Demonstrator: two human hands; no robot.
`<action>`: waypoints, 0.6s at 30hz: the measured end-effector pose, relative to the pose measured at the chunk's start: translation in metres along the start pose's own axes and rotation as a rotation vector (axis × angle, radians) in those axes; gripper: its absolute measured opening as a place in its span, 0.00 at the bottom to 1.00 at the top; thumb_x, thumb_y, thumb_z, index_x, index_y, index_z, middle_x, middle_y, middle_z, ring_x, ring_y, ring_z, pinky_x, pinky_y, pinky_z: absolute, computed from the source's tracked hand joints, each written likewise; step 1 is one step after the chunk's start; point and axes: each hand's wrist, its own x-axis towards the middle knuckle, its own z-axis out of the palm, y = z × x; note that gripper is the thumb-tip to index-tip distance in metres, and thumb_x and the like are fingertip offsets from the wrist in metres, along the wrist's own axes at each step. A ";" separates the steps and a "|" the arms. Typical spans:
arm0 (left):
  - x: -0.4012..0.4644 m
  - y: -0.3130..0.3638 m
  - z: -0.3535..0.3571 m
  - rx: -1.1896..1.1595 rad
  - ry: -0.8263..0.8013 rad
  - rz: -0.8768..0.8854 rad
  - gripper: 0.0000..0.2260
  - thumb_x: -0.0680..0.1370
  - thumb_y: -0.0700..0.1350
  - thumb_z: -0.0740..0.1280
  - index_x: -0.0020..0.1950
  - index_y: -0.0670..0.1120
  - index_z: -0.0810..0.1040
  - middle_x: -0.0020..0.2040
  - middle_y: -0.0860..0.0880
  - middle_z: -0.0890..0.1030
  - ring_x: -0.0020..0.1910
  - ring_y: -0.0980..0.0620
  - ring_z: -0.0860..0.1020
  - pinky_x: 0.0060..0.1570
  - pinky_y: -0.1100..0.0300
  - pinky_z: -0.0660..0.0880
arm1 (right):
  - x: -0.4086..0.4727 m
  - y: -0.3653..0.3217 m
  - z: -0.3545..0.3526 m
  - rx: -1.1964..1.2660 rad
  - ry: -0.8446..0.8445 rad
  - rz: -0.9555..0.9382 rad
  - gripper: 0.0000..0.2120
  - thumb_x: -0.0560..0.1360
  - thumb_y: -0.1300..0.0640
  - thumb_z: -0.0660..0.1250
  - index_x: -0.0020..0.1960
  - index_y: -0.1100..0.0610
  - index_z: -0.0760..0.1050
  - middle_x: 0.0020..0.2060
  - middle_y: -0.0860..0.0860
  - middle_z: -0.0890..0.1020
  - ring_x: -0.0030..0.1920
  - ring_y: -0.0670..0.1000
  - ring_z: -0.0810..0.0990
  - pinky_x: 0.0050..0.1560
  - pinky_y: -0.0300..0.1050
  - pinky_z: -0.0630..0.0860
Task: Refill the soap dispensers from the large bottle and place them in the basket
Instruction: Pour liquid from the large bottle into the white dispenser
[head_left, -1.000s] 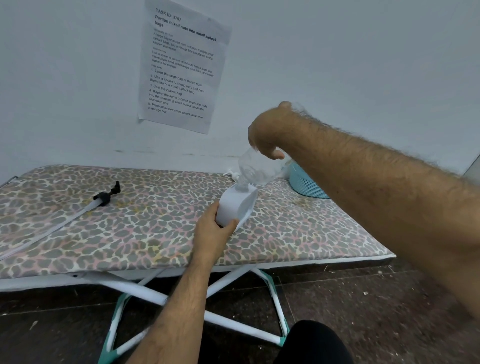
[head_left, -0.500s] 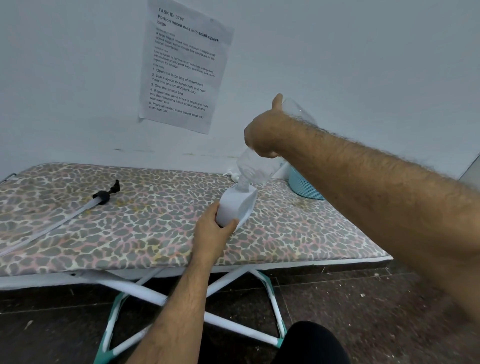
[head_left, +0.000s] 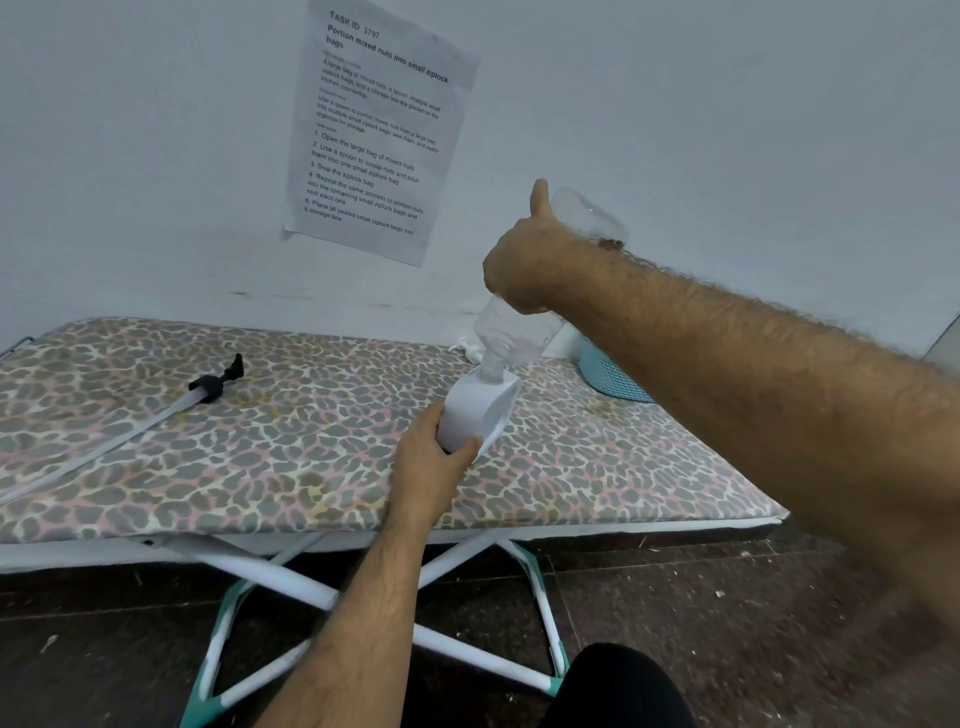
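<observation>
My left hand grips a white soap dispenser, tilted a little and held just above the leopard-print board. My right hand holds a large clear plastic bottle upside down, its neck set into the dispenser's opening. The bottle looks see-through and its base sticks up past my raised thumb. A black pump head with a clear tube lies on the board to the left. The teal basket stands at the back right, mostly hidden behind my right forearm.
A small white object lies at the back of the board behind the bottle. A printed sheet hangs on the wall. The board stands on white and teal crossed legs over a dark floor.
My right hand has tipped the bottle steeper, its base rising higher and my thumb now pointing up. My left hand and the dispenser have stayed in place.
</observation>
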 end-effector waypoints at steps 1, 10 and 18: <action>0.000 0.000 0.000 -0.001 -0.001 0.001 0.23 0.75 0.45 0.73 0.69 0.50 0.73 0.54 0.59 0.75 0.53 0.55 0.77 0.49 0.61 0.76 | 0.004 0.000 0.001 0.000 0.001 -0.016 0.02 0.80 0.60 0.62 0.52 0.55 0.71 0.43 0.51 0.73 0.67 0.60 0.71 0.71 0.74 0.44; 0.000 0.000 0.001 0.010 -0.002 -0.009 0.24 0.75 0.46 0.73 0.69 0.50 0.72 0.55 0.58 0.76 0.53 0.55 0.77 0.52 0.57 0.78 | 0.003 -0.006 0.000 -0.014 0.063 -0.038 0.03 0.80 0.60 0.61 0.50 0.53 0.69 0.34 0.50 0.69 0.60 0.58 0.75 0.72 0.73 0.45; 0.000 0.001 0.001 0.021 0.001 -0.019 0.24 0.75 0.46 0.73 0.70 0.49 0.72 0.57 0.56 0.76 0.55 0.54 0.76 0.55 0.56 0.77 | 0.004 -0.010 -0.004 -0.058 0.065 -0.039 0.04 0.80 0.60 0.61 0.48 0.53 0.67 0.34 0.50 0.69 0.57 0.56 0.74 0.72 0.70 0.49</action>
